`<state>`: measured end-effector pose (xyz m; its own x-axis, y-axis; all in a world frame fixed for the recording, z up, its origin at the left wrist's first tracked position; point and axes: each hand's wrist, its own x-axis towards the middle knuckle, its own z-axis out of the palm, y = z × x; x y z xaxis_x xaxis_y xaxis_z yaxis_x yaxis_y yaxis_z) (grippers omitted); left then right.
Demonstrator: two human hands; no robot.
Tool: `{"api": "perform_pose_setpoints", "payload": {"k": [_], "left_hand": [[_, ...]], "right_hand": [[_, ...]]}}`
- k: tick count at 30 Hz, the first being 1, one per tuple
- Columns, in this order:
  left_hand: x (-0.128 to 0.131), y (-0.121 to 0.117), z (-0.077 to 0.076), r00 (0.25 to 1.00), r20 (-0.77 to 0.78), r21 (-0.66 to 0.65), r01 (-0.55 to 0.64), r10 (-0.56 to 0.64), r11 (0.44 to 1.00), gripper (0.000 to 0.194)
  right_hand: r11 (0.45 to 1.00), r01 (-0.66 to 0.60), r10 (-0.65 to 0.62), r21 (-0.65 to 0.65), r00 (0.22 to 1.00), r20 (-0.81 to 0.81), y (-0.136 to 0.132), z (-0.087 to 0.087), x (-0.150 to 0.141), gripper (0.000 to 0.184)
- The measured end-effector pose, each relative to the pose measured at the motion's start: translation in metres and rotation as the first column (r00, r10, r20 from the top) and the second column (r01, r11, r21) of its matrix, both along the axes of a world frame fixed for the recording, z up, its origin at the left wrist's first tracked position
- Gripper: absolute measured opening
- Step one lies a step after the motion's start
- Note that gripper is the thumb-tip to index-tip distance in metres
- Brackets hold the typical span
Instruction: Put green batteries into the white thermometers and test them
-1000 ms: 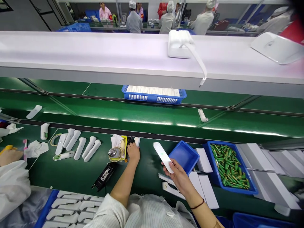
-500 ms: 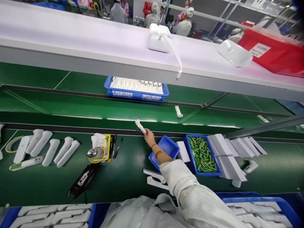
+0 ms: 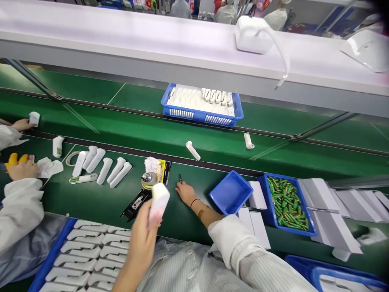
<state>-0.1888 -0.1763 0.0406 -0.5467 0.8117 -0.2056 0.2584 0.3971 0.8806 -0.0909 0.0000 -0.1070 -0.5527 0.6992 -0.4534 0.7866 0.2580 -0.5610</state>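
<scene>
Green bench (image 3: 91, 202) carries white handsets (image 3: 104, 172) at left; black device (image 3: 137, 204), lower centre-left; blue bins (image 3: 231, 190), right of centre.

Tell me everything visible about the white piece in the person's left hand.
The white piece is a long, smooth, plastic-looking body with a blunt, angled upper end and a pinkish-red patch near the fingertips. The left hand grips its lower part, hiding that end. It is held up over the green bench, roughly upright, top leaning slightly right. Blur obscures finer detail.
</scene>
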Motion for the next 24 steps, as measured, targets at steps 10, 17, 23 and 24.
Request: {"api": "perform_pose_setpoints", "payload": {"k": [10,17,23,24], "left_hand": [[0.02,0.037,-0.13,0.903,-0.237,-0.359,0.262,-0.359,0.896,0.032],[0.029,0.059,-0.084,0.81,-0.217,-0.222,0.503,-0.545,0.835,0.026],[0.023,0.058,-0.074,0.658,-0.204,-0.301,0.663,-0.725,0.686,0.026],[0.02,0.059,-0.073,0.642,-0.181,-0.301,0.685,-0.745,0.663,0.026]], "right_hand": [[0.841,0.278,-0.485,-0.465,0.769,-0.417,-0.021,0.028,0.063,0.039],[0.68,0.352,-0.726,-0.643,0.448,-0.522,-0.063,0.048,0.071,0.033],[0.578,0.313,-0.802,-0.753,0.386,-0.456,-0.082,0.051,0.052,0.029],[0.576,0.297,-0.8,-0.761,0.398,-0.45,-0.082,0.054,0.049,0.028]]}}
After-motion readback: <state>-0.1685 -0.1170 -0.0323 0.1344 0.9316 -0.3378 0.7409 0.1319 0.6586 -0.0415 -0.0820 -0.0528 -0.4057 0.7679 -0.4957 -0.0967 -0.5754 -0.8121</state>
